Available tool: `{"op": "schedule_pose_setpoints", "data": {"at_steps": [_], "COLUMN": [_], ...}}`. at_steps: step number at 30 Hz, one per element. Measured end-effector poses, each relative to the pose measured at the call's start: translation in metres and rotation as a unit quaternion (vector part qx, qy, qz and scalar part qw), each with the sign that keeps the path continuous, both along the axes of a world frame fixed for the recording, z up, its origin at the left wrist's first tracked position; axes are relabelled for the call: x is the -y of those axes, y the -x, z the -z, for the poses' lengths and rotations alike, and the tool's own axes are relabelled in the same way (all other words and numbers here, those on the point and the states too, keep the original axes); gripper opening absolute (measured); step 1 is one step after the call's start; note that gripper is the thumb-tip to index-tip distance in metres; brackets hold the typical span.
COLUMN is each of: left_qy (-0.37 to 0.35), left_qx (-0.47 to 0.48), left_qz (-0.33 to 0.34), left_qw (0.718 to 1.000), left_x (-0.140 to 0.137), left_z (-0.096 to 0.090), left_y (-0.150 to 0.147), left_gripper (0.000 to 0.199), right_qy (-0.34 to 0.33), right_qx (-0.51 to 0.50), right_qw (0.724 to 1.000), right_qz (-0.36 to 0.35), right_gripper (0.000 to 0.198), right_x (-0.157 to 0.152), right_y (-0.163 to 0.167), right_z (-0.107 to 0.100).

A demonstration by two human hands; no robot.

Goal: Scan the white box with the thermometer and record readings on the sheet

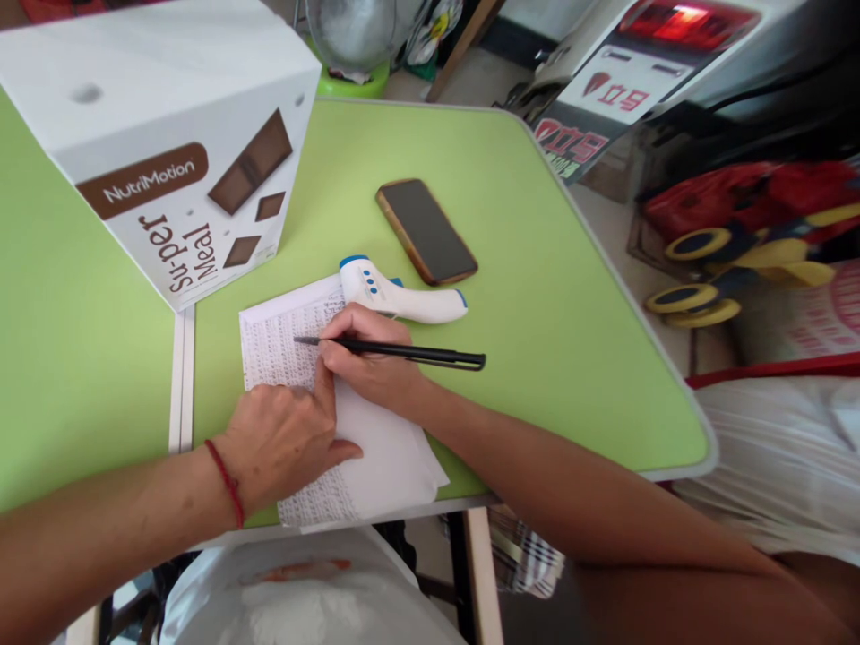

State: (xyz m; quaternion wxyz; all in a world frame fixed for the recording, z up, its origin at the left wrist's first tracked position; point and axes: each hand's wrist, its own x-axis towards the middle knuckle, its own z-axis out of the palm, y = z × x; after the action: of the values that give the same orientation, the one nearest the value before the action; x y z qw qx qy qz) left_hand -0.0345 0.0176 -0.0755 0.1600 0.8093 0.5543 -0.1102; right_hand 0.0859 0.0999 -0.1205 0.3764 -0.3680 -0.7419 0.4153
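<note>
A black pen (430,356) lies slanted in my right hand (373,354), pinched between thumb and fingers. Its tip touches or nearly touches a sheet of paper (396,457) covered in rows of small handwriting. My left hand (286,439) rests on the same paper, thumb and index finger stretched out, the other fingers curled under; nothing shows in it. A red cord bracelet (227,484) circles the left wrist. Just beyond my right hand lies a white and blue infrared thermometer (403,296), over the paper's upper edge.
A smartphone (430,231) lies face up behind the thermometer. At the left stands a large white NutriMotion box (181,179). The green tabletop (551,358) ends in a grey edge at right. Beyond it are yellow-handled scissors (712,269) and a scooter's rear with a lit red light (685,25).
</note>
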Motion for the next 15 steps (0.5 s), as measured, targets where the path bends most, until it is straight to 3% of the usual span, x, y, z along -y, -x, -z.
{"op": "schedule_pose_setpoints", "data": {"at_steps": [7, 15], "left_qy": [-0.004, 0.002], "left_qx": [-0.018, -0.021], "left_qz": [0.010, 0.008], "left_qw": [1.000, 1.000], "left_x": [-0.0005, -0.0006], "left_z": [-0.0027, -0.0021], "left_y": [-0.0004, -0.0004], "left_gripper": [0.072, 0.070], "right_qy": [-0.003, -0.002], "right_qx": [-0.004, -0.010], "right_qw": [1.000, 1.000], "right_qz": [0.030, 0.009], "right_gripper": [0.010, 0.010], "right_x": [0.0000, -0.0006], "right_y": [-0.0002, 0.0003], "right_z": [0.0004, 0.0003]}}
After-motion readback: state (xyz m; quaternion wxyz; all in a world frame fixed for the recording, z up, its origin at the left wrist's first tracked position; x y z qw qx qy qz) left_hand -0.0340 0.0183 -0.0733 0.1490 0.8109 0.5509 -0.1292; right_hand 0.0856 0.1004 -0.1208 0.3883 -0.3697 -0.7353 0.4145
